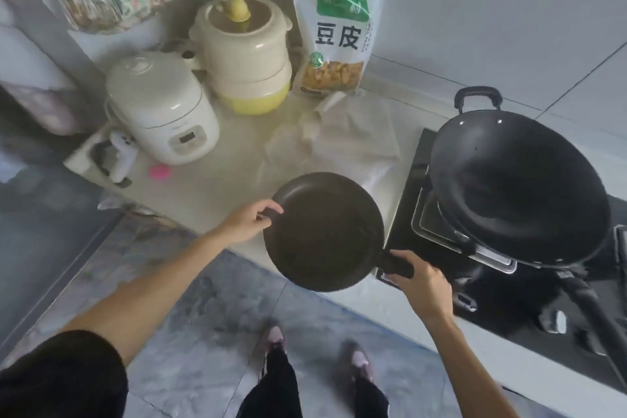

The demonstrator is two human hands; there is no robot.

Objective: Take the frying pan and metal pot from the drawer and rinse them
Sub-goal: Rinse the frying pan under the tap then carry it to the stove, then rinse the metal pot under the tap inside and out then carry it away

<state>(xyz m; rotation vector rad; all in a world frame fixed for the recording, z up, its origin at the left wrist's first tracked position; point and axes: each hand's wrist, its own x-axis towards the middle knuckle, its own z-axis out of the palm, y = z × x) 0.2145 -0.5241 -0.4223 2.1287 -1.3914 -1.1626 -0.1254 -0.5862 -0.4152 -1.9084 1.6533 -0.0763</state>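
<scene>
A dark round frying pan (324, 231) is held level over the front edge of the pale countertop (217, 187), its inside bare. My right hand (424, 285) is closed around the pan's black handle at the lower right. My left hand (247, 220) pinches the pan's rim on its left side with thumb and fingers. No metal pot and no drawer are in view.
A large black wok (519, 187) sits on the black gas stove (475, 282) to the right. Behind the pan lie a crumpled cloth (342, 142), a food bag (339, 34), a white rice cooker (163, 108) and a cream stacked cooker (244, 51). My feet stand on grey floor tiles (203, 316).
</scene>
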